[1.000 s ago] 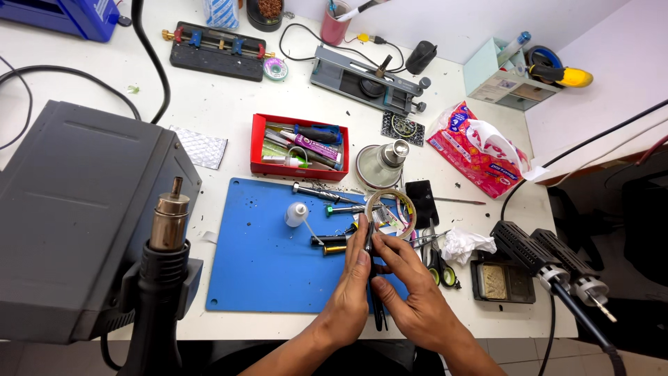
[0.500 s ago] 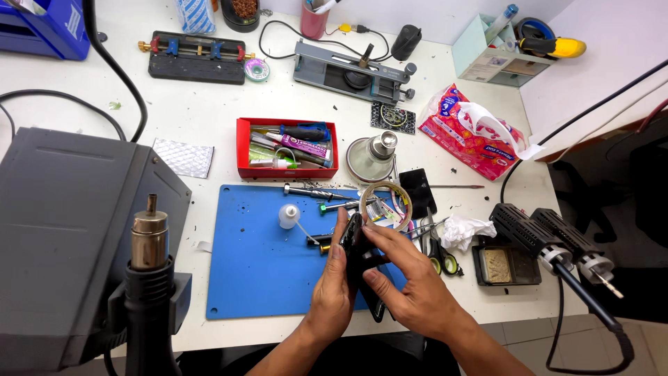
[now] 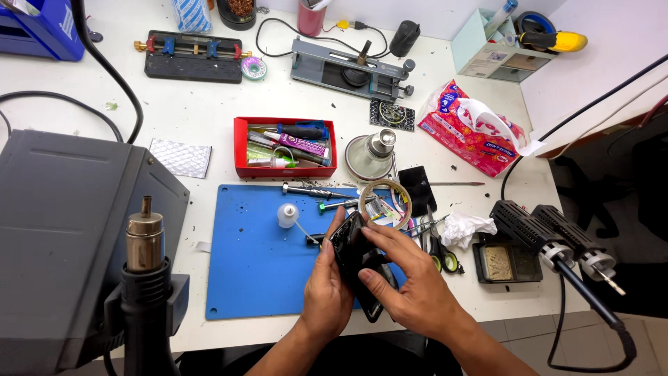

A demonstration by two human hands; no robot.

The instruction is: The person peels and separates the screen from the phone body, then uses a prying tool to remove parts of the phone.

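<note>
Moved: both hands have lifted the phone (image 3: 356, 261) a little higher over the mat (image 3: 257, 264) and tilted it on edge since half a second ago; the camera has shifted slightly.
Head view, left hand (image 3: 330, 289): curled around the phone's left edge, thumb up along its side.
Head view, right hand (image 3: 410, 278): fingers pinching the phone's top and right edge, thumb under its lower part.
Phone: dark, slanted, held above the mat's right part, just below the tape ring (image 3: 385, 202).
Nearby: white bottle (image 3: 287, 215) left of the hands, scissors (image 3: 438, 247) to the right, red tray (image 3: 285, 147) further up the desk (image 3: 181, 111).
Foreground: hot-air nozzle (image 3: 144, 240) at lower left.
</note>
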